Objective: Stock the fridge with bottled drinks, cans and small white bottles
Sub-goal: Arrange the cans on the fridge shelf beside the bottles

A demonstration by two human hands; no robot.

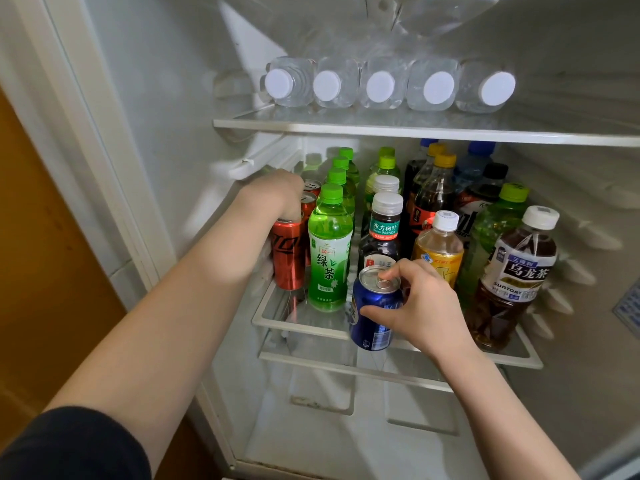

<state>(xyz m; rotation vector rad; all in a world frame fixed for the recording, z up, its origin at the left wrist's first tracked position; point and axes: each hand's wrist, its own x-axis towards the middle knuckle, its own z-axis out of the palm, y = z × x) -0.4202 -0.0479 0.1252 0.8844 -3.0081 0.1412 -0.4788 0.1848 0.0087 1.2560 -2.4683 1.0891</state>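
I am in the can part of the stocking, working on the middle shelf (304, 326) of the fridge. My right hand (420, 306) grips a blue can (374, 311) by its upper body, thumb across the front and fingers curled over the rim by the pull tab; the can leans a little and sits at the front edge of the shelf, just right of the front green tea bottle (329, 252) and in front of a dark tea bottle with a grey cap (383, 225). I cannot tell whether its base rests on the glass or hangs just clear of the edge.

My left hand (282, 195) reaches deeper along the left edge of the shelf, fingers bent down over the tops of the red cans (289, 254) lined up there; it seems to hold or steady one behind the front can, but the fingers are hidden, so I cannot say how tightly.

The upper shelf (398, 128) carries a row of clear water bottles with white caps (381, 86) lying on their sides. I see no small white bottles here.

Next, I judge, the blue can needs a free spot: the front gap between the green tea and the yellow-labelled bottle (440, 251) is narrow, so I should set it upright and slide it back gently without knocking its neighbours
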